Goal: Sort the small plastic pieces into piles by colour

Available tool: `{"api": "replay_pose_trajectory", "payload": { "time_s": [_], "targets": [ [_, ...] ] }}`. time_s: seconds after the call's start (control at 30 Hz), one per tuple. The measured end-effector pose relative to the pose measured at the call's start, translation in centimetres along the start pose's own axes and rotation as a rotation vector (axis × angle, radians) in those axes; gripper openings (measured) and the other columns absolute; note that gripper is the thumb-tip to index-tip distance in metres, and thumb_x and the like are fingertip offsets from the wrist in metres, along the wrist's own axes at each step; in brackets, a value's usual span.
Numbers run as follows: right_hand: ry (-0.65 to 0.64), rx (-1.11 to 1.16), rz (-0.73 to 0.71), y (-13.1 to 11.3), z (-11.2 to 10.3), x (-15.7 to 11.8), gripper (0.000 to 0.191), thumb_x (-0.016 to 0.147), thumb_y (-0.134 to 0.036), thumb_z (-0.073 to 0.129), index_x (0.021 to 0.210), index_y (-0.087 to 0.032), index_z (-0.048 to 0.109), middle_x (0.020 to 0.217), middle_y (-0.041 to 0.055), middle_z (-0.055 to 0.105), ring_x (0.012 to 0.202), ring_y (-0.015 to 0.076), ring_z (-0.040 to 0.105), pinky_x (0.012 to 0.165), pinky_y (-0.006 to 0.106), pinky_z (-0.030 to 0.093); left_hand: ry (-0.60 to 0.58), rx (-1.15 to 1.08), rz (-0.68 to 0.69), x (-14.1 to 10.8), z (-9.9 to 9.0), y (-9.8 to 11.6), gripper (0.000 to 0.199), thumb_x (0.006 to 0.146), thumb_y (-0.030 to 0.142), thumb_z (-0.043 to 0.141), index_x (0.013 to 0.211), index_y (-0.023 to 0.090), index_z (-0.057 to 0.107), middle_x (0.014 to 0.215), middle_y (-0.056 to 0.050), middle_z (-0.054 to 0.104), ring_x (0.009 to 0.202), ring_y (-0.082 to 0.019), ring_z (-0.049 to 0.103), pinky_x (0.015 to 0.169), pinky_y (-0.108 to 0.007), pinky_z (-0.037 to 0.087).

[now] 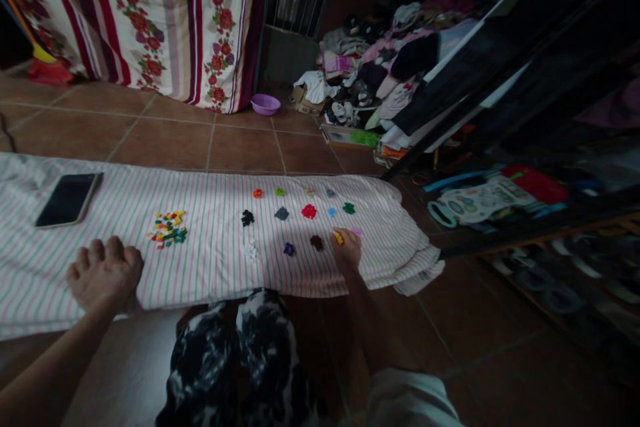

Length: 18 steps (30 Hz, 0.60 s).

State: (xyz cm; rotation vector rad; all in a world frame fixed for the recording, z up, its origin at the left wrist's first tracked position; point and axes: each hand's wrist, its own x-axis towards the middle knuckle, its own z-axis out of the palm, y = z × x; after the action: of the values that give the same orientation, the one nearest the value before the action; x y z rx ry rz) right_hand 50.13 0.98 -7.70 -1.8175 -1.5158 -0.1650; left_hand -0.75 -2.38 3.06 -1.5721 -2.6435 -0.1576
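My right hand [347, 250] is at the right part of the striped cloth, its fingers closed around small yellow toy bricks [339, 238]. Whether those bricks are lifted or still touch the cloth I cannot tell. Pink pieces [357, 231] lie just beyond the hand, and a brown pile [317, 242] is to its left. Resting on the cloth's near edge, my left hand [106, 273] holds nothing, with its fingers apart. A mixed heap of yellow, green, red and white bricks [169, 229] lies ahead of it, to the right.
Small single-colour piles, such as red [309, 212], black [247, 217] and white [251, 251], are spread over the striped cloth [215, 267]. A phone [69, 200] lies at the left. Beyond are a purple basin [265, 104], a floral curtain [175, 27] and heaped clothes [380, 60].
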Motion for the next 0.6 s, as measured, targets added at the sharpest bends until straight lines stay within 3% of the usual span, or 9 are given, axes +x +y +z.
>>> {"api": "replay_pose_trajectory", "payload": {
  "time_s": [0.13, 0.37, 0.5, 0.6],
  "targets": [
    [0.038, 0.022, -0.017, -0.5, -0.1, 0.1, 0.030, 0.086, -0.040, 0.049, 0.095, -0.019, 0.069, 0.104, 0.0120, 0.068, 0.101, 0.0246, 0.057, 0.093, 0.043, 0.041, 0.069, 0.070, 0.012, 0.1, 0.7, -0.2, 0.058, 0.090, 0.036, 0.009, 0.117, 0.012, 0.055, 0.118, -0.018, 0.055, 0.117, -0.030, 0.045, 0.093, -0.044, 0.039],
    [0.111, 0.071, 0.007, -0.8, -0.8, 0.4, 0.033, 0.088, -0.033, 0.039, 0.092, -0.018, 0.068, 0.103, 0.0137, 0.068, 0.103, 0.0256, 0.058, 0.096, 0.048, 0.040, 0.026, 0.044, 0.001, 0.3, 0.5, -0.3, 0.056, 0.090, 0.035, 0.012, 0.114, 0.010, 0.056, 0.119, -0.020, 0.055, 0.119, -0.033, 0.045, 0.093, -0.045, 0.038],
    [0.181, 0.099, 0.001, -2.4, -1.8, -0.2, 0.038, 0.092, -0.036, 0.033, 0.099, -0.017, 0.066, 0.107, 0.0150, 0.066, 0.107, 0.0269, 0.057, 0.097, 0.050, 0.041, 0.038, 0.044, 0.000, 0.4, 0.7, -0.4, 0.056, 0.091, 0.037, 0.011, 0.115, 0.012, 0.056, 0.120, -0.018, 0.055, 0.119, -0.031, 0.045, 0.093, -0.045, 0.038],
    [0.136, 0.145, -0.025, -4.3, -2.2, -0.9, 0.041, 0.095, -0.040, 0.032, 0.105, -0.017, 0.064, 0.111, 0.0153, 0.064, 0.109, 0.0262, 0.057, 0.098, 0.049, 0.043, 0.046, 0.017, 0.005, 0.4, 0.7, -0.5, 0.055, 0.091, 0.037, 0.013, 0.115, 0.012, 0.056, 0.121, -0.019, 0.055, 0.119, -0.032, 0.045, 0.093, -0.045, 0.038]
  ]
}}
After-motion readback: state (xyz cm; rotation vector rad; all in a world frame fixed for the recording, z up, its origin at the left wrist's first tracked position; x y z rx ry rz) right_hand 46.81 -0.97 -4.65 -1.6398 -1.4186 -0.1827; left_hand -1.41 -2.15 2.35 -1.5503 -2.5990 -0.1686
